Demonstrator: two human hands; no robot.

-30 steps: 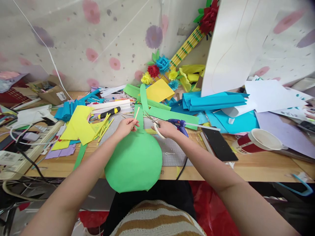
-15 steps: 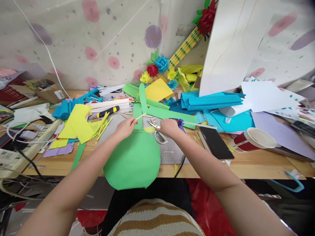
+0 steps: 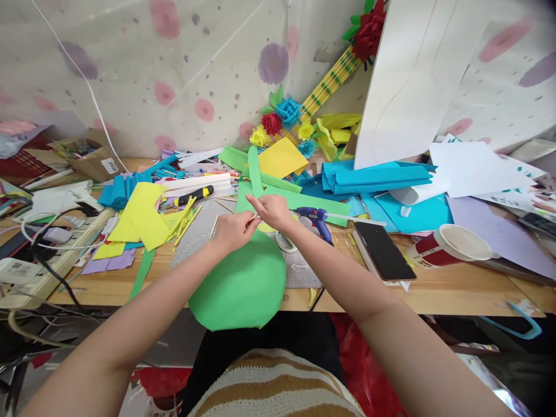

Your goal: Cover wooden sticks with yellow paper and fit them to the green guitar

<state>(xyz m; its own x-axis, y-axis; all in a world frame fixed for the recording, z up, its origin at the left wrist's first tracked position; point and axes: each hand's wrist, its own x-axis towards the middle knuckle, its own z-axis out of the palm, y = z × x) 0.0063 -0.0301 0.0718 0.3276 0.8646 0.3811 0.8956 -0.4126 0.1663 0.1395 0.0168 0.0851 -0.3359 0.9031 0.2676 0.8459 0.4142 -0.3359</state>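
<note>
My left hand (image 3: pixel 234 233) is closed in a pinch on a thin pale stick (image 3: pixel 256 217), of which only a short piece shows. My right hand (image 3: pixel 273 211) meets it from the right, its fingers closed around the same spot. Most of the stick is hidden by the fingers. Beneath both hands lies a rounded green paper-covered shape (image 3: pixel 241 281), its lower edge overhanging the table front. A green strip (image 3: pixel 255 172) rises beyond the hands. Just right of the green shape is a grey-white loop (image 3: pixel 285 242), partly covered by my right wrist.
A blue glue gun (image 3: pixel 316 217) lies right of my hands, near a phone (image 3: pixel 384 250) and a paper cup (image 3: pixel 449 246). Yellow paper (image 3: pixel 145 217) and a yellow-black cutter (image 3: pixel 194 196) lie left. A decorated guitar shape (image 3: pixel 328 84) leans at the back.
My right hand has moved left and up to meet my left hand at the stick. The scissors blades seen by it earlier are out of sight. The left hand has shifted slightly right and down.
</note>
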